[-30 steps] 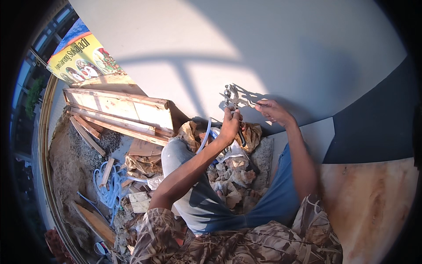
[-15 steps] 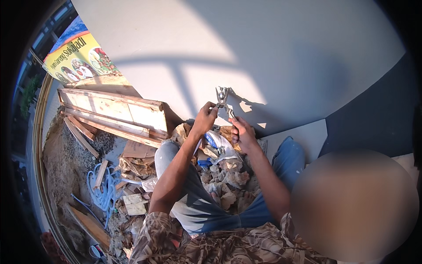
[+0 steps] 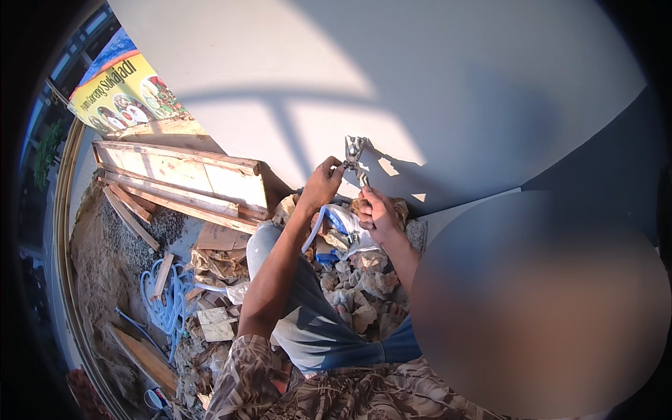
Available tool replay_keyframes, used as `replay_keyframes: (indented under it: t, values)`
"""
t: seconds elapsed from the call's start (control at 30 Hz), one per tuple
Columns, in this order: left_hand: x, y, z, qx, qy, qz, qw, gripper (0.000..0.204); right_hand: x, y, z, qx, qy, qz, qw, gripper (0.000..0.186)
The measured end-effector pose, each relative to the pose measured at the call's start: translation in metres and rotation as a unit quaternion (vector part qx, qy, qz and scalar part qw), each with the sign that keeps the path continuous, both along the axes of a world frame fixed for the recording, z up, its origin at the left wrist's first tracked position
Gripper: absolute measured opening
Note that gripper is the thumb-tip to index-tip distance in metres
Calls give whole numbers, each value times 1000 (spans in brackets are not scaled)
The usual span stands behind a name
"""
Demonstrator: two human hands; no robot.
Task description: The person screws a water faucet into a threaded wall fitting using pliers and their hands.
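A silver plier-like metal tool point(image 3: 355, 148) stands upright in front of the pale wall, its forked head at the top. My right hand point(image 3: 379, 215) is closed round its lower handle. From the left, my left hand point(image 3: 323, 185) pinches at the tool's side, just under the head, with its thumb and fingers together. Whether a small part sits between the left fingertips or in the jaws is too small to tell. Below my hands lie a white and blue plastic bag point(image 3: 357, 234) and a pale blue hose end point(image 3: 314, 229), between my jeans-clad legs.
Broken stones point(image 3: 360, 283) cover the ground between my feet. To the left lie a long wooden box point(image 3: 189, 175), loose planks point(image 3: 129, 217), a coiled blue hose point(image 3: 168, 297) and crumpled brown paper point(image 3: 213, 264). The pale wall point(image 3: 448, 91) rises close ahead. A blurred patch hides the lower right.
My right hand has moved slightly left and down with the tool's handle. The left hand has shifted a little left. The blurred patch has grown over my right knee and forearm.
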State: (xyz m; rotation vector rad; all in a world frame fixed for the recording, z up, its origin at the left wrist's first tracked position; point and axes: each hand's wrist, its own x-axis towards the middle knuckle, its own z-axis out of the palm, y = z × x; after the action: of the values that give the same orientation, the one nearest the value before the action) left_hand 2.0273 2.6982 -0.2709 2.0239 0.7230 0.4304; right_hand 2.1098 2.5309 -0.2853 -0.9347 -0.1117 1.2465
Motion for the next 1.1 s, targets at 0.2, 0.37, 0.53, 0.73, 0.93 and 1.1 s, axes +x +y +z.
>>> replay_keyframes:
  t: [0.2, 0.37, 0.53, 0.73, 0.93, 1.1]
  values:
    - [-2, 0, 11, 25, 14, 2, 1000, 31, -14, 8, 1, -17, 3, -50, 999, 25]
    - [-2, 0, 14, 54, 24, 9, 998, 30, -19, 12, -1, -27, 5, -77, 997, 26]
    - [-5, 13, 20, 72, 63, -12, 995, 31, -38, 26, -3, -11, 23, -123, 992, 28]
    - [-5, 10, 34, 184, 116, 19, 976, 29, -65, 49, 4, -8, 43, -197, 979, 28]
    - [-4, 8, 37, 198, 112, 30, 973, 28, -68, 51, 12, -18, 17, -175, 984, 30]
    - [-23, 9, 37, 119, 70, -7, 990, 25, -43, 16, 7, -25, -128, 6, 991, 33]
